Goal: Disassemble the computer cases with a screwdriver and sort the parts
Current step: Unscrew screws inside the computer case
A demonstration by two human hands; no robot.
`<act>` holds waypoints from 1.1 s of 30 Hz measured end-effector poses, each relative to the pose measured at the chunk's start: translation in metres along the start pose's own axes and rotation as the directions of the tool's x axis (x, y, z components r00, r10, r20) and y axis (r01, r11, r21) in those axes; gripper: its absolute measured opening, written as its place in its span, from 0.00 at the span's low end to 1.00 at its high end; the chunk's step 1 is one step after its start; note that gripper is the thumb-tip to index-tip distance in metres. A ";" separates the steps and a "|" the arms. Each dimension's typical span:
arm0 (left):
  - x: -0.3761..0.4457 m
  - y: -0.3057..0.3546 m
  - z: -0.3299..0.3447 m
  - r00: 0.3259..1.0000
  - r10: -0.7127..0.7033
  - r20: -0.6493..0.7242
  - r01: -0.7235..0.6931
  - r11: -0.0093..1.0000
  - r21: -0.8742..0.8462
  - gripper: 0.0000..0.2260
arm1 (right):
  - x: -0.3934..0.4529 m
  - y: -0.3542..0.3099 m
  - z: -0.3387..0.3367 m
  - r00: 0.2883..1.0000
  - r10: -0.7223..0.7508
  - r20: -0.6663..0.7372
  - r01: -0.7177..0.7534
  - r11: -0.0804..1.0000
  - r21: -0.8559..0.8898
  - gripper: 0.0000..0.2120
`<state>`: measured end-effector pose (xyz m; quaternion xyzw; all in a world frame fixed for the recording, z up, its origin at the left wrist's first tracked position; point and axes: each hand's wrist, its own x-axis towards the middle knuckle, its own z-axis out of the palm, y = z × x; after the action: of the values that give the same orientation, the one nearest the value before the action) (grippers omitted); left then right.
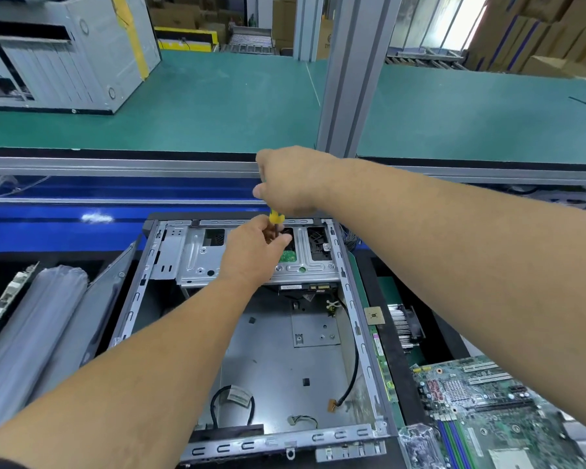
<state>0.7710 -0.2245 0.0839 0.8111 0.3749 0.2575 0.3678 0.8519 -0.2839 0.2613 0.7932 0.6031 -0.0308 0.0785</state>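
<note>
In the head view, the open computer case [251, 333] lay flat on the bench with its open side up, and everything below is placed relative to it. Over its far end stood the screwdriver [276, 221], its yellow handle uppermost and its dark shaft pointing almost straight down into the metal drive cage [197, 255] that spanned that far end. The right hand [290, 179] sat on top, fingers curled round the handle so that only a short yellow stub showed beneath the fist. Directly below it, the left hand [256, 250] had its fingertips pinched round the shaft, just above the cage, apparently steadying the tip. Whether the tip was seated in a screw could not be told, since the left hand covered that spot. The tool's long axis therefore ran near vertical, with the right hand above, the left hand below and nearer the cage, and the screw presumably straight under both. Judged from that, the coming turn depended on keeping the shaft upright over the cage while the right hand twisted. Beneath the near edge of the cage a drive [305, 287] showed its connectors. The case floor was already bare of its board, with loose cables [232, 399] lying toward the near end. Just beside the case's right wall lay a motherboard [498, 407], a heatsink [405, 328] and a small processor chip [374, 315], already taken out. Beyond the case's far end, a second computer case [65, 59] stood on the green bench [217, 106], well apart.
</note>
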 end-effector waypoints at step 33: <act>0.000 0.003 0.004 0.999 0.052 -0.005 -0.051 0.990 0.133 0.11 | 0.000 0.014 0.008 0.998 0.049 -0.049 -0.036 0.969 0.244 0.08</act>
<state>0.7747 -0.2278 0.0833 0.8421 0.3716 0.2448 0.3046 0.8658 -0.2889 0.2551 0.8101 0.5797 -0.0809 -0.0350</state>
